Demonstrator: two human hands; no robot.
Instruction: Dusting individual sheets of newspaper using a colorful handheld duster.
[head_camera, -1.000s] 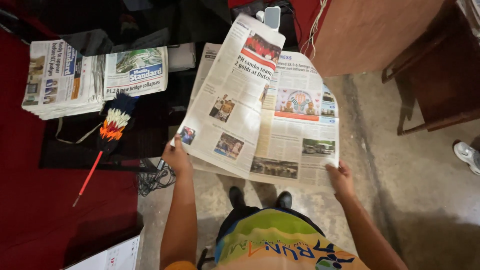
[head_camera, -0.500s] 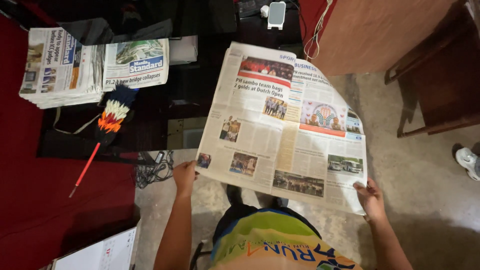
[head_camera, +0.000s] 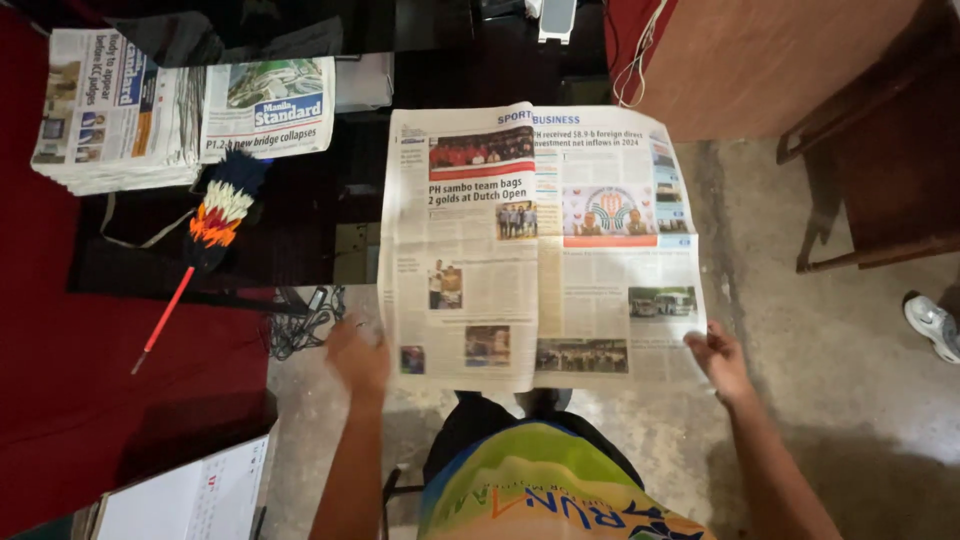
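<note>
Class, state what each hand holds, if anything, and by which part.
The right hand grips the open newspaper at its lower right corner; the left hand, blurred, is at its lower left edge.

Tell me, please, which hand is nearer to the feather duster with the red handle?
Left. The left hand is at the open newspaper's lower left corner, just right of the feather duster. The right hand holds the far lower right corner.

Bare concrete floor (head_camera: 800, 400) lies open from three to five o'clock. At nine, a feather duster (head_camera: 205, 235) and tangled cables (head_camera: 305, 325) (just beside the left hand (head_camera: 358, 358)) crowd the way; stacked newspapers (head_camera: 115, 110) block ten o'clock.
</note>
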